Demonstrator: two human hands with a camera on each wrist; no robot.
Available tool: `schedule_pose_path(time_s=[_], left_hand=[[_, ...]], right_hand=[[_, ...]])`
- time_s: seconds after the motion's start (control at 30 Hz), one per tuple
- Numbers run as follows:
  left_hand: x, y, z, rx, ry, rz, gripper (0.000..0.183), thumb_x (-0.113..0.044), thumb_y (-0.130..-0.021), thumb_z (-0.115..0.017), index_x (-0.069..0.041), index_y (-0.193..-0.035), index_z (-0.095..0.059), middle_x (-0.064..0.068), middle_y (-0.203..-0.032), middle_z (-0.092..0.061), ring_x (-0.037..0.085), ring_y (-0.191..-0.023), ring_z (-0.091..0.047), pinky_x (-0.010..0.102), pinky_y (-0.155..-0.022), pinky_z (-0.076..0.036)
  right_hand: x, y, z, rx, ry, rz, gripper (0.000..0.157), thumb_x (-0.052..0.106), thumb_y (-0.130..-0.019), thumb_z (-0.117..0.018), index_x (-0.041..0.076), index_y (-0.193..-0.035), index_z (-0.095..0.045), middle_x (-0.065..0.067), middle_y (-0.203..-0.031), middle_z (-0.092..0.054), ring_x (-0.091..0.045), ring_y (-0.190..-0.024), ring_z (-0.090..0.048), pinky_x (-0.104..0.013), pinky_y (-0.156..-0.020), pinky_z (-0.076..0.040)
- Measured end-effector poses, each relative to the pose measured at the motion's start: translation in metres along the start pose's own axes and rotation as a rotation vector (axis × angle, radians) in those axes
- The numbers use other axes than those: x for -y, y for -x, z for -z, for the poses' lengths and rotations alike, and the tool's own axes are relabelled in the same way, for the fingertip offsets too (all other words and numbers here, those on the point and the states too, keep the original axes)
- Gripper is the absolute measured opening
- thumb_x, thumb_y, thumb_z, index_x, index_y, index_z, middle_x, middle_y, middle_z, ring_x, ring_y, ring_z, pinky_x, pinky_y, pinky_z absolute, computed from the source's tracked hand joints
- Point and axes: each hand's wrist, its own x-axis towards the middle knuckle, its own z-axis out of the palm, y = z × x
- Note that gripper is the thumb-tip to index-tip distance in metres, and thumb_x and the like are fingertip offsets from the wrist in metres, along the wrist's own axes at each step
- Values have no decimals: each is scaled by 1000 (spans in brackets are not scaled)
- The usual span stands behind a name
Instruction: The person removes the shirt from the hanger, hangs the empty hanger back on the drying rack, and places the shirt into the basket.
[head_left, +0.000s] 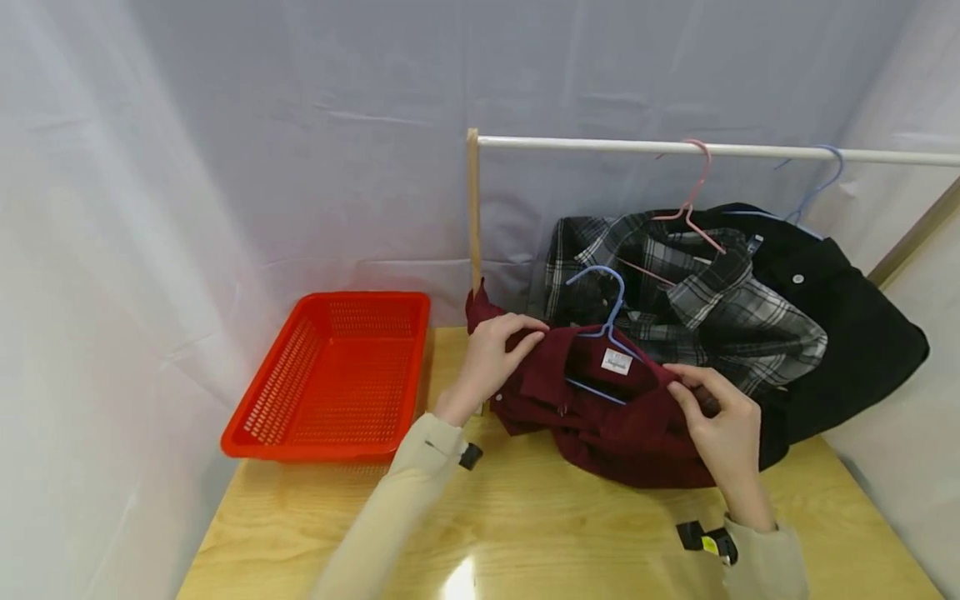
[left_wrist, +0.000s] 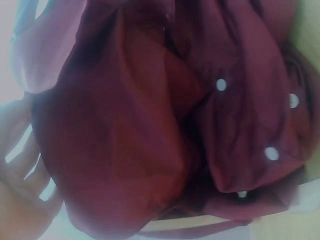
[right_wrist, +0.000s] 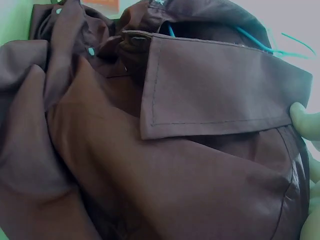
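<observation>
You've got both hands on the maroon shirt, over the back right part of the worktop. Your left hand is narrow, thumb and forefinger pinching the cloth at one shoulder; your right hand pinches the other side by the collar, thumb against the fabric, fingers bent behind. Whether either grip catches the hanger through the cloth, you can't tell from here. That blue hanger sits inside the shirt, hook rising out of the neck, white label just below. Off your left wrist, the red basket sits at the worktop's back left corner. Behind your right hand hangs the plaid shirt.
</observation>
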Motion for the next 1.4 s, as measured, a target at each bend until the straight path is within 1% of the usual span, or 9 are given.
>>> schedule_pose_path(time_s=[0.23, 0.37, 0.5, 0.6, 0.67, 0.77, 1.03, 1.23, 1.4], left_hand=[[9, 25, 0, -54, -13, -4, 10, -21, -93, -75, -15, -99, -80, -2, -92, -76, 16, -86, -69, 41, -93, -47], [12, 40, 3, -47, 12, 32, 11, -23, -92, -76, -15, -98, -81, -3, -89, -76, 14, -81, -68, 39, -93, -47], [14, 56, 5, -42, 23, 64, 12, -25, -92, -77, -15, -97, -81, -6, -87, -75, 11, -78, -67, 37, -90, -46], [13, 67, 6, -61, 22, 86, 10, -25, -91, -77, -16, -96, -81, -6, -85, -74, 10, -77, -66, 38, -87, -44], [12, 73, 7, -77, 16, 109, 9, -25, -91, -78, -18, -95, -81, -7, -85, -75, 10, -78, -66, 39, -86, -43], [10, 81, 10, -91, 18, 141, 8, -25, -91, -78, -18, -95, -81, -7, -86, -75, 10, -78, -67, 40, -88, -43], [4, 103, 20, -123, -19, 229, 11, -28, -89, -78, -19, -96, -80, -6, -90, -77, 12, -83, -70, 43, -91, -43], [-2, 120, 25, -143, 1, 309, 12, -29, -91, -76, -18, -96, -80, -5, -91, -77, 15, -86, -70, 41, -89, -39], [-6, 132, 24, -180, 24, 342, 11, -29, -90, -77, -19, -95, -80, -8, -90, -76, 15, -88, -70, 46, -96, -38]], right_hand=[[3, 13, -2, 65, -31, -13, 32, -18, -79, -76, 2, -103, -77, -13, -88, -72, 3, -65, -53, -9, -57, -39], [1, 22, -6, 105, -56, -35, 31, -14, -81, -76, 6, -105, -78, -13, -88, -73, 2, -65, -54, -11, -57, -41], [14, 29, -7, 134, -78, -49, 29, -14, -82, -75, 5, -105, -77, -11, -84, -72, -1, -63, -53, -14, -56, -40], [28, 30, -6, 157, -101, -38, 28, -17, -82, -73, 0, -103, -76, -10, -79, -70, -3, -60, -51, -16, -54, -39], [30, 31, -7, 176, -105, -31, 28, -18, -81, -73, 0, -103, -76, -8, -77, -69, -4, -59, -51, -17, -52, -38], [26, 34, -10, 202, -105, -33, 28, -17, -82, -73, 2, -103, -76, -6, -77, -68, -5, -59, -52, -18, -51, -38], [0, 46, -25, 259, -130, -10, 38, -13, -82, -76, 13, -109, -77, 5, -85, -68, -3, -63, -53, -16, -55, -41], [4, 47, -32, 289, -133, 15, 39, -9, -83, -77, 18, -111, -77, 5, -91, -72, -2, -67, -57, -14, -61, -44], [9, 49, -34, 272, -69, 64, 40, -8, -81, -79, 20, -110, -77, 5, -93, -73, 1, -69, -57, -13, -64, -43]])
